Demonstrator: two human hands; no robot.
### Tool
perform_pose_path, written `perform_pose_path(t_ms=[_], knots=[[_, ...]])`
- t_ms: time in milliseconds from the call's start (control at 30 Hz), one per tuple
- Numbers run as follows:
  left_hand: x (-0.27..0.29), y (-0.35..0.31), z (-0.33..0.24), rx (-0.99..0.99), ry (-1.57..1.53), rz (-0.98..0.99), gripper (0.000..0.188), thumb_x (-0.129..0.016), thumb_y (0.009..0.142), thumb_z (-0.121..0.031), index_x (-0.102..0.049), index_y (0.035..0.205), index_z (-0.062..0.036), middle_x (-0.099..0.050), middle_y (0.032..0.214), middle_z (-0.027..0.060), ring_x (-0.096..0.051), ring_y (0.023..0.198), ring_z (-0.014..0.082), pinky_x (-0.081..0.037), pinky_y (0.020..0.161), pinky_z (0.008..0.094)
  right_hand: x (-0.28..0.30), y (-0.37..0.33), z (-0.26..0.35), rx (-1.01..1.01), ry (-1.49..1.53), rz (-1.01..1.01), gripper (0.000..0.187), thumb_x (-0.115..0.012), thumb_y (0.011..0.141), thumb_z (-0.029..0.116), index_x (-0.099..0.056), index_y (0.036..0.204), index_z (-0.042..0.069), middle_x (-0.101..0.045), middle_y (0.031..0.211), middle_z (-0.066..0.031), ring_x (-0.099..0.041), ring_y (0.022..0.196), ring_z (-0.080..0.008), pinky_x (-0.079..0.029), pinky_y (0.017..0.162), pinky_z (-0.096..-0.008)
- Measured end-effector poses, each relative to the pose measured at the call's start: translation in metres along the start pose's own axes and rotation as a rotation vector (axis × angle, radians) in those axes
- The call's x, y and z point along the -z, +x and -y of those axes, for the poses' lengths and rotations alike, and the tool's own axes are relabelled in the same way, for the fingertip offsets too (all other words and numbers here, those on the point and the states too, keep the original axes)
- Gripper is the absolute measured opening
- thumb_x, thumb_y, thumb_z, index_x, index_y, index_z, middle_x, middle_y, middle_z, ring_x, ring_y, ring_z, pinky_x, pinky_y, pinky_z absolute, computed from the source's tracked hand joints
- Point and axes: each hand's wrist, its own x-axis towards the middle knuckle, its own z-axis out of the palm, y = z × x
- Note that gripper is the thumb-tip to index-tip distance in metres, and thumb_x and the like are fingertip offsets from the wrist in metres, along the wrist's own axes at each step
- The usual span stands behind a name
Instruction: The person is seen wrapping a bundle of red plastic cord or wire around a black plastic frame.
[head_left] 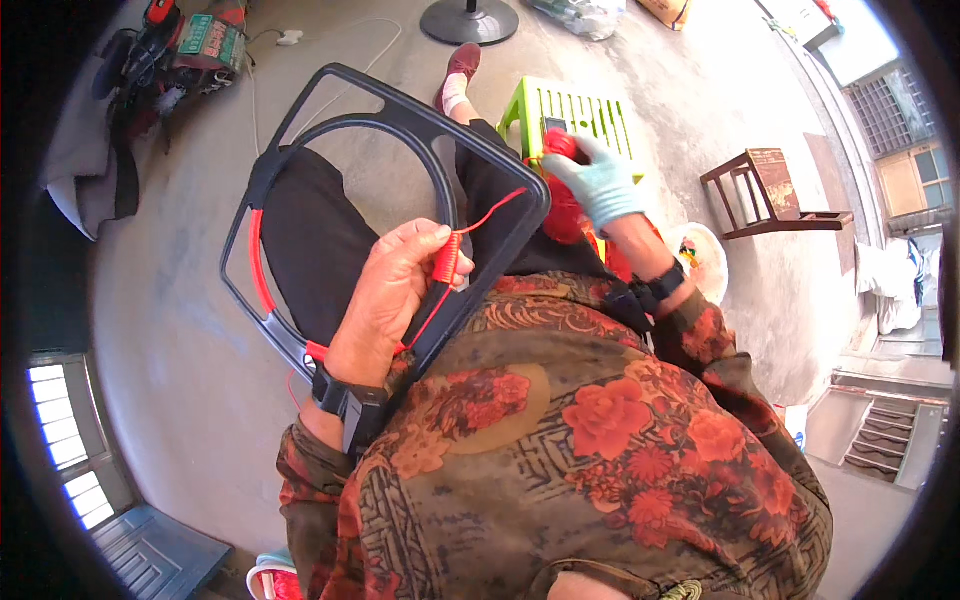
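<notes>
Left hand point(388, 285) pinches one red coil point(448, 258); at its two o'clock, right hand point(598, 184) grips one red bundle point(562, 144).

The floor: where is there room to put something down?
Bare floor lies between the green stool and brown wooden seat, and more left of the black frame. It's crowded around the gloved right hand, with the stool, red bundle and white container close by.

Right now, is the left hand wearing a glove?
No, the left hand holding the red coil is bare; the right hand wears a pale blue glove.
</notes>
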Motion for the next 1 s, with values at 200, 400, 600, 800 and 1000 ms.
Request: perform_pose_path(t_ms=[200,400,600,800,1000], knots=[[-0.006,-0.003,0.005,0.111,-0.018,0.023,0.015,-0.056,0.089,-0.016,-0.057,0.084,-0.0023,-0.062,0.074,0.0102,-0.060,0.064,0.0157,-0.050,0.062,0.0258,-0.080,0.009,0.037,-0.089,0.992,0.256,0.034,-0.063,0.084,0.027,-0.058,0.108,0.003,-0.063,0.079,-0.0038,-0.061,0.071,-0.0174,-0.048,0.064,-0.0295],[-0.005,-0.010,0.008,0.075,-0.022,-0.012,0.023,-0.057,0.089,-0.020,-0.059,0.094,0.0025,-0.062,0.075,0.0099,-0.059,0.064,0.0157,-0.049,0.062,0.0263,-0.079,-0.016,0.052,-0.447,1.574,0.780,0.038,-0.044,0.096,0.037,-0.052,0.109,0.002,-0.062,0.092,-0.0071,-0.062,0.076,-0.0155,-0.052,0.067,-0.0279],[0.004,-0.011,0.006,0.022,0.023,0.052,0.022,-0.060,0.088,-0.016,-0.060,0.096,0.0039,-0.065,0.079,0.0098,-0.061,0.067,0.0139,-0.050,0.064,0.0245,-0.067,-0.027,0.069,-0.456,1.803,1.156,0.051,-0.049,0.093,0.038,-0.042,0.126,-0.001,-0.060,0.100,-0.0155,-0.061,0.093,-0.0256,-0.052,0.082,-0.0396],[-0.004,-0.007,0.009,-0.026,0.025,0.056,0.018,-0.057,0.090,-0.014,-0.060,0.093,0.0024,-0.065,0.087,0.0069,-0.060,0.073,0.0130,-0.048,0.070,0.0252,-0.076,-0.010,0.051,-0.279,1.625,1.182,0.059,-0.065,0.085,0.023,-0.038,0.132,0.000,-0.055,0.097,-0.0112,-0.058,0.087,-0.0199,-0.049,0.085,-0.0369],[0.004,-0.004,0.008,-0.054,0.047,0.093,0.018,-0.056,0.091,-0.018,-0.060,0.090,-0.0003,-0.064,0.078,0.0074,-0.059,0.066,0.0116,-0.049,0.065,0.0238,-0.032,-0.015,0.055,-0.015,0.769,0.760,0.046,-0.066,0.078,0.011,-0.049,0.120,0.003,-0.059,0.100,-0.0066,-0.054,0.088,-0.0124,-0.046,0.080,-0.0265]])
